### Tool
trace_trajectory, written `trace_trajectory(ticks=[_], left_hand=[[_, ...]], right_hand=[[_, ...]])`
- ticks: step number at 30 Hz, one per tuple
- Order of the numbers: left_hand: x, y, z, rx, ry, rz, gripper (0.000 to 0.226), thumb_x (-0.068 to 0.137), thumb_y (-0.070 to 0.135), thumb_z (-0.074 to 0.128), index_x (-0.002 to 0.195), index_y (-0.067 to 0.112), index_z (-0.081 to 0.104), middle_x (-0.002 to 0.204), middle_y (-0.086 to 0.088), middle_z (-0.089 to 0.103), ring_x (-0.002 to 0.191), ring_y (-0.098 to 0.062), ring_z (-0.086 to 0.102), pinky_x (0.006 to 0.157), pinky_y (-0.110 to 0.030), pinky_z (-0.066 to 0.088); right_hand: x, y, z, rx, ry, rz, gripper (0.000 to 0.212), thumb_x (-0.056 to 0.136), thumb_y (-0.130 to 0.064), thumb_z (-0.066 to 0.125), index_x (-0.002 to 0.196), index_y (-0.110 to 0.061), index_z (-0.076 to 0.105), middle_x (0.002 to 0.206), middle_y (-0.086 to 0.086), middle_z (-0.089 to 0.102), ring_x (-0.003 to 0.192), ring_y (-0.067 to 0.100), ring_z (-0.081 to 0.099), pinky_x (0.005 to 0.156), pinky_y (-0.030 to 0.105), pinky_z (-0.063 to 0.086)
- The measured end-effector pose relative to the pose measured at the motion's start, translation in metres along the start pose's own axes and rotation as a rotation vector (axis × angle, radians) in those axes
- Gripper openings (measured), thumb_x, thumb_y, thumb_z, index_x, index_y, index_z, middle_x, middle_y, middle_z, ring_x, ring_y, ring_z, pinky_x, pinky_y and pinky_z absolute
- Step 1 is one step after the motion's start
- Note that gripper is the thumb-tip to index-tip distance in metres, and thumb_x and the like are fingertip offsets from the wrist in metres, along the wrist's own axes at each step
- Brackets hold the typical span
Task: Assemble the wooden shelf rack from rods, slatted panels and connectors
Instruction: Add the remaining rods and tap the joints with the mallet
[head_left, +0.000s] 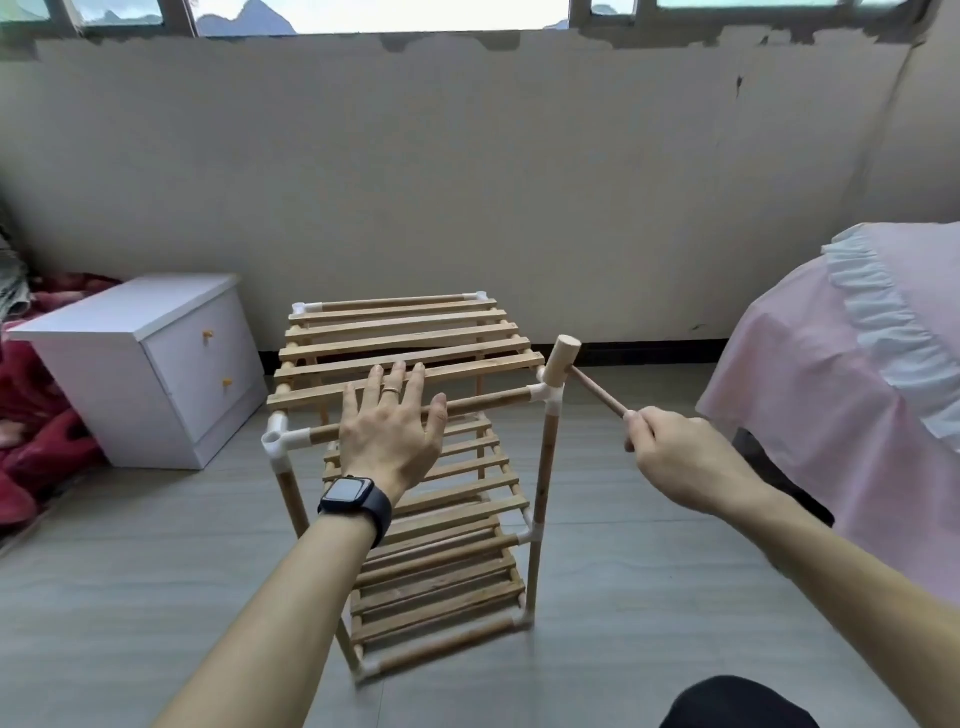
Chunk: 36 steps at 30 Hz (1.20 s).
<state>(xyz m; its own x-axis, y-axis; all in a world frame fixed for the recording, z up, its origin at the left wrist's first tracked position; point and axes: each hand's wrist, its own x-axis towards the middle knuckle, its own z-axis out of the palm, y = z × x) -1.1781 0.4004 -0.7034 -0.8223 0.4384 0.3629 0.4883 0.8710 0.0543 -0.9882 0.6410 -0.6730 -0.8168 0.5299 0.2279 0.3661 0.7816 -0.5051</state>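
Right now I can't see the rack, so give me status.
Left hand open, flat on the top front rod. Right hand shut on mallet, head at the near right connector. Nothing in the way.

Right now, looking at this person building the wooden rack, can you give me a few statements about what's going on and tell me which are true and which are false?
1. The right hand grips a small wooden mallet by its handle. True.
2. The left hand lies flat and open on the rack's top front rod. True.
3. The mallet head is at the rack's front left corner. False: it is at the white connector on the front right corner.
4. The white cabinet stands right of the rack. False: it stands to the left.
5. The left wrist is bare. False: it wears a dark watch.
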Motion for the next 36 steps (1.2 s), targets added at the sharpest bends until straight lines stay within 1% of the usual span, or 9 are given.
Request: trace_trajectory(ticks=[4, 7, 12, 17, 21, 24, 27, 31, 36], left_hand=[[-0.002, 0.001, -0.002, -0.008, 0.015, -0.004, 0.077, 0.094, 0.061, -0.002, 0.16, 0.029, 0.02, 0.167, -0.001, 0.021, 0.154, -0.023, 0.016, 0.124, -0.051, 0.011], [-0.003, 0.003, -0.002, -0.012, 0.022, -0.004, 0.078, 0.093, 0.06, -0.002, 0.16, 0.027, 0.022, 0.167, -0.002, 0.022, 0.154, -0.024, 0.018, 0.124, -0.051, 0.012], [-0.006, 0.003, 0.0, -0.016, 0.05, 0.003, 0.076, 0.095, 0.058, 0.0, 0.159, 0.025, 0.026, 0.165, -0.004, 0.026, 0.153, -0.026, 0.02, 0.123, -0.049, 0.013], [-0.004, 0.002, 0.002, 0.025, 0.066, 0.028, 0.076, 0.096, 0.058, 0.003, 0.158, 0.023, 0.03, 0.164, -0.007, 0.029, 0.152, -0.027, 0.023, 0.122, -0.052, 0.014], [-0.014, 0.015, 0.009, 0.032, 0.231, 0.207, 0.066, 0.097, 0.051, 0.032, 0.152, 0.016, 0.042, 0.161, -0.015, 0.032, 0.151, -0.031, 0.025, 0.121, -0.063, -0.001], [-0.031, 0.04, 0.029, 0.071, 0.302, 0.511, 0.066, 0.087, 0.038, 0.06, 0.148, 0.014, 0.05, 0.159, -0.017, 0.036, 0.148, -0.033, 0.033, 0.118, -0.067, 0.017], [-0.047, 0.068, 0.057, 0.041, 0.146, 0.603, 0.067, 0.082, 0.032, 0.068, 0.146, 0.017, 0.052, 0.157, -0.014, 0.041, 0.145, -0.033, 0.038, 0.117, -0.062, 0.028], [-0.061, 0.092, 0.106, -0.029, -0.152, 0.328, 0.067, 0.097, 0.047, 0.045, 0.156, 0.024, 0.025, 0.166, -0.005, 0.019, 0.153, -0.026, 0.015, 0.124, -0.054, 0.015], [-0.072, 0.101, 0.17, -0.099, -0.312, 0.105, 0.074, 0.099, 0.044, 0.044, 0.161, 0.02, 0.011, 0.169, -0.006, 0.008, 0.156, -0.027, 0.005, 0.125, -0.053, 0.007]], right_hand=[[-0.004, 0.006, 0.002, 0.103, 0.157, -0.043, 0.035, 0.107, -0.04, 0.037, 0.084, -0.023, 0.057, 0.055, -0.004, 0.059, 0.053, 0.013, 0.056, 0.05, 0.033, 0.038], [-0.005, 0.011, 0.008, 0.04, 0.009, 0.001, 0.037, 0.107, -0.04, 0.036, 0.083, -0.024, 0.059, 0.068, 0.0, 0.064, 0.06, 0.019, 0.059, 0.055, 0.036, 0.04], [-0.012, 0.027, 0.02, 0.196, 0.113, 0.012, 0.034, 0.106, -0.04, 0.042, 0.081, -0.026, 0.062, 0.056, -0.003, 0.06, 0.055, 0.011, 0.057, 0.05, 0.034, 0.039], [-0.025, 0.047, 0.047, 0.382, 0.151, 0.042, 0.032, 0.107, -0.034, 0.044, 0.083, -0.027, 0.064, 0.051, -0.014, 0.054, 0.048, 0.006, 0.051, 0.046, 0.02, 0.038], [-0.03, 0.058, 0.065, 0.482, 0.202, 0.053, 0.031, 0.107, -0.034, 0.045, 0.083, -0.028, 0.064, 0.055, -0.012, 0.055, 0.048, 0.006, 0.048, 0.048, 0.019, 0.038], [-0.039, 0.076, 0.088, 0.506, 0.209, 0.134, 0.03, 0.107, -0.033, 0.046, 0.085, -0.028, 0.065, 0.058, -0.007, 0.055, 0.053, 0.004, 0.051, 0.05, 0.018, 0.038], [-0.054, 0.105, 0.123, 0.51, 0.157, 0.301, 0.029, 0.107, -0.036, 0.044, 0.088, -0.029, 0.065, 0.064, -0.005, 0.057, 0.053, 0.003, 0.051, 0.053, 0.025, 0.039], [-0.084, 0.152, 0.18, 0.414, 0.02, 0.521, 0.032, 0.107, -0.037, 0.038, 0.102, -0.021, 0.065, 0.079, -0.008, 0.063, 0.071, 0.008, 0.057, 0.06, 0.031, 0.04], [-0.129, 0.214, 0.247, 0.121, -0.22, 0.738, 0.026, 0.107, -0.025, 0.03, 0.118, -0.012, 0.05, 0.114, 0.008, 0.061, 0.091, 0.027, 0.06, 0.075, 0.04, 0.046]])
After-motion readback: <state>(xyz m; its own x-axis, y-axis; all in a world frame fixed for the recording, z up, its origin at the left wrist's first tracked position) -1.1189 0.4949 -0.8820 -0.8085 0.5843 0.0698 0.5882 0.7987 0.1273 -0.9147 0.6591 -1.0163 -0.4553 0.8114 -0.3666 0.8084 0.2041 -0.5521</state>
